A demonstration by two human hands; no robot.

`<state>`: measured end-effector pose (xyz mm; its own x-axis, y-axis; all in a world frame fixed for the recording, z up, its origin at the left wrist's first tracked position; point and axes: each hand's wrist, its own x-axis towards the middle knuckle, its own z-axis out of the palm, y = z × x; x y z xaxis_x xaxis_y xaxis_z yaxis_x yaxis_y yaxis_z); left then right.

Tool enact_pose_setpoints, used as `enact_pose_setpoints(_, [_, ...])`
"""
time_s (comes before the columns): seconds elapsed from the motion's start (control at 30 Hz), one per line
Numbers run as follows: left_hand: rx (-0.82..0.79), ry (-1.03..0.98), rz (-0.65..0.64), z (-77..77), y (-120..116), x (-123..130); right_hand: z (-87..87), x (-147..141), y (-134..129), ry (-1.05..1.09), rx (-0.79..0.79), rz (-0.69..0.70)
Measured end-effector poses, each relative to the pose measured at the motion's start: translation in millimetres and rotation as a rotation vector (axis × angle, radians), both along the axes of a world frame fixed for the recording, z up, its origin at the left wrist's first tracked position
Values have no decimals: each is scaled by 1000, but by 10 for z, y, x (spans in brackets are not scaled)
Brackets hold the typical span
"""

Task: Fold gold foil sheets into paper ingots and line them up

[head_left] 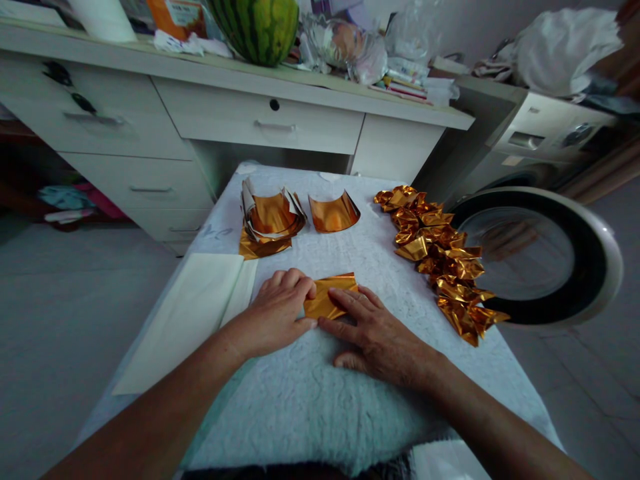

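Note:
A small gold foil sheet lies on the cloth-covered table between my hands. My left hand has its fingers curled at the sheet's left edge, with the thumb at the lower left corner. My right hand rests on the sheet's right part, fingers spread and flat. Beyond them stands a stack of curved foil sheets, and beside it a single curved foil sheet. A row of crumpled or folded gold foil pieces runs along the table's right side.
White paper sheets lie at the table's left. Behind is a white desk with a watermelon and plastic bags on top. At the right, an open washing machine door reaches the table's edge.

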<state>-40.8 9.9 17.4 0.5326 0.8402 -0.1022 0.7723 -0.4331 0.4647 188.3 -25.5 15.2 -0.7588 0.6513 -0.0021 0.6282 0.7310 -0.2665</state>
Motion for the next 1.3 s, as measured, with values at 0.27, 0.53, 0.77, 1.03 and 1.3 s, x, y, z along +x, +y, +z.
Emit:
enact_pose_setpoints(0.27, [-1, -5, 1, -17, -5, -8, -4, 94, -9, -45, 51, -4])
enact_pose_setpoints(0.53, [-6, -3, 6, -5, 0, -2, 18, 374, -20, -122, 85, -70])
enact_pose_setpoints(0.77, [2, -12, 4, -29, -1, -10, -46, 625, -67, -150, 160, -140])
enact_pose_setpoints(1.03, [-4, -16, 8, -8, -10, -15, 74, 644, -31, -77, 191, -170])
enact_pose_setpoints(1.3, [79, -53, -43, -55, -19, -29, 246, 37, 132, 91, 81, -118])
